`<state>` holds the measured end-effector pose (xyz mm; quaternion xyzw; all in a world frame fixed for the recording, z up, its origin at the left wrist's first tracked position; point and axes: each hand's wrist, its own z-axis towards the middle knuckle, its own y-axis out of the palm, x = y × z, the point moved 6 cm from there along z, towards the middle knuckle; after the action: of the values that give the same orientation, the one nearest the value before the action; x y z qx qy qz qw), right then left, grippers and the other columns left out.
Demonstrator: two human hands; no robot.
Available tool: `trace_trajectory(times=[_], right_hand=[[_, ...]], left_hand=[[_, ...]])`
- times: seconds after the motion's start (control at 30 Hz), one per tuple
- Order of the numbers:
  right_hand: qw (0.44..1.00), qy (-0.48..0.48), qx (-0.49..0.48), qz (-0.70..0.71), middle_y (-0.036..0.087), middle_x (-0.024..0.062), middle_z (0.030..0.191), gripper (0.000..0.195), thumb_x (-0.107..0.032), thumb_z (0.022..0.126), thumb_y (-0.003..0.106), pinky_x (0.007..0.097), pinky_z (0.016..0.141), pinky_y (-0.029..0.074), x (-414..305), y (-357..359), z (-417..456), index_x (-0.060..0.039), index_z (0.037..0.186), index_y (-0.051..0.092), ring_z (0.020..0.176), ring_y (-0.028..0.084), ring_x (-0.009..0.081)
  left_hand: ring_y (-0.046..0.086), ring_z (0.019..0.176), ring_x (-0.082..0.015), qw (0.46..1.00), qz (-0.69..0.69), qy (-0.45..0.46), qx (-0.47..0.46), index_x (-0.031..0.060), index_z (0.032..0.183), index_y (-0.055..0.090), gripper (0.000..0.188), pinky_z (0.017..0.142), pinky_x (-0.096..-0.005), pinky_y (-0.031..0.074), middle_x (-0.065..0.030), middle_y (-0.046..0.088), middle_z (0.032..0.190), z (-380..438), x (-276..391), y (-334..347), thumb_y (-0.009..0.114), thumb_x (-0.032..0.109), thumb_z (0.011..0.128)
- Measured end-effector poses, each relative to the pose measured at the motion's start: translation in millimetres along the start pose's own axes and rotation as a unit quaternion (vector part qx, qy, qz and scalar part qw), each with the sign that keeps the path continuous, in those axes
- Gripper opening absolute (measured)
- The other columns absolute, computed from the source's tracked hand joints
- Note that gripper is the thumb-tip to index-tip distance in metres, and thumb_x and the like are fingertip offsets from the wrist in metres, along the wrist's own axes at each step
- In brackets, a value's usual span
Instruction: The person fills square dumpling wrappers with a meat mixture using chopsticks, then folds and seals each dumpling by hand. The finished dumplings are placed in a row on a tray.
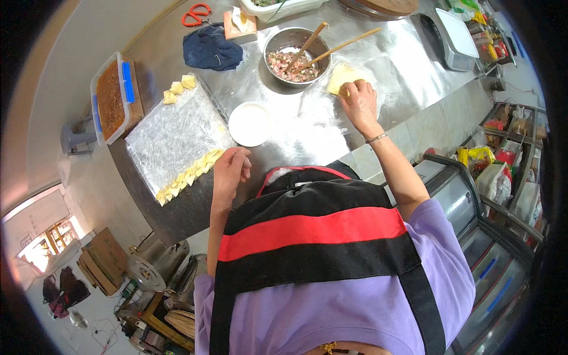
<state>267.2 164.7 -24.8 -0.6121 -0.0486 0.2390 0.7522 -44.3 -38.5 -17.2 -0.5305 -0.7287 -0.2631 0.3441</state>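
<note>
My right hand (360,101) reaches over the steel table, its fingertips on a stack of yellow dough wrappers (344,79); whether it pinches one is hard to tell. My left hand (231,171) hovers at the near end of a row of folded wontons (191,176), fingers curled, and what it may hold is hidden. The wontons lie along the near edge of a plastic-covered tray (173,137), with several more at its far corner. A white round dish (250,124) stands between the hands. Beyond it, a steel bowl (271,62) holds minced filling (295,66) and wooden sticks (344,45).
A dark blue cloth (212,48), a tissue box (240,30) and red-handled scissors (195,14) lie at the back left. A lidded plastic container (111,100) borders the tray. Another clear container (457,40) stands far right, near a round wooden board (386,6).
</note>
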Motion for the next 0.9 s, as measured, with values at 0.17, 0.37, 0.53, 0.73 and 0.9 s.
trace_trajectory(times=[0.17, 0.37, 0.53, 0.73, 0.9], right_hand=[[1.0, -0.014, -0.008, 0.004, 0.056, 0.0103, 0.098, 0.022, -0.017, 0.074, 0.071, 0.0427, 0.081, 0.042, 1, -5, 4, -0.0113, 0.094, 0.063, 0.096, 0.054, 0.0299], [0.999, -0.032, 0.016, -0.016, 0.057, 0.0095, 0.096, 0.019, -0.018, 0.074, 0.071, 0.0425, 0.082, 0.042, -6, 3, 13, -0.0104, 0.09, 0.063, 0.095, 0.054, 0.0292], [0.997, -0.039, 0.013, 0.064, 0.061, 0.0091, 0.092, 0.013, -0.019, 0.076, 0.07, 0.0417, 0.081, 0.045, 4, 0, 14, -0.0097, 0.085, 0.07, 0.092, 0.056, 0.0288], [0.987, -0.001, -0.035, 0.155, 0.067, 0.0149, 0.092, 0.015, -0.017, 0.078, 0.067, 0.0448, 0.079, 0.051, 14, -6, 24, -0.0044, 0.082, 0.074, 0.086, 0.061, 0.0349], [0.98, 0.03, -0.069, 0.183, 0.068, 0.019, 0.095, 0.018, -0.016, 0.078, 0.062, 0.044, 0.08, 0.052, 24, -2, 29, -0.0014, 0.078, 0.073, 0.088, 0.064, 0.0362]], left_hand=[[0.054, 0.056, -0.0092, 0.999, 0.024, -0.01, -0.02, 0.0038, 0.099, 0.064, 0.02, 0.048, -0.0231, 0.04, -0.0011, 0.059, 0.073, 6, -3, 13, 0.054, 0.02, 0.098], [0.054, 0.056, -0.0092, 0.999, 0.021, -0.02, -0.036, 0.0033, 0.099, 0.064, 0.021, 0.048, -0.023, 0.04, -0.0012, 0.059, 0.073, 12, -4, 27, 0.053, 0.021, 0.099], [0.054, 0.056, -0.0097, 0.999, 0.017, -0.016, -0.043, 0.0029, 0.099, 0.064, 0.021, 0.049, -0.0229, 0.04, -0.0012, 0.059, 0.073, 15, -1, 32, 0.053, 0.02, 0.099], [0.053, 0.055, -0.007, 0.999, 0.003, -0.013, -0.038, 0.0007, 0.099, 0.065, 0.021, 0.047, -0.0206, 0.039, -0.0012, 0.059, 0.072, 18, -4, 31, 0.054, 0.019, 0.098], [0.053, 0.056, -0.007, 0.999, 0.004, -0.019, -0.035, 0.0007, 0.099, 0.065, 0.021, 0.048, -0.0202, 0.039, -0.0011, 0.059, 0.072, 17, -5, 31, 0.054, 0.019, 0.098]])
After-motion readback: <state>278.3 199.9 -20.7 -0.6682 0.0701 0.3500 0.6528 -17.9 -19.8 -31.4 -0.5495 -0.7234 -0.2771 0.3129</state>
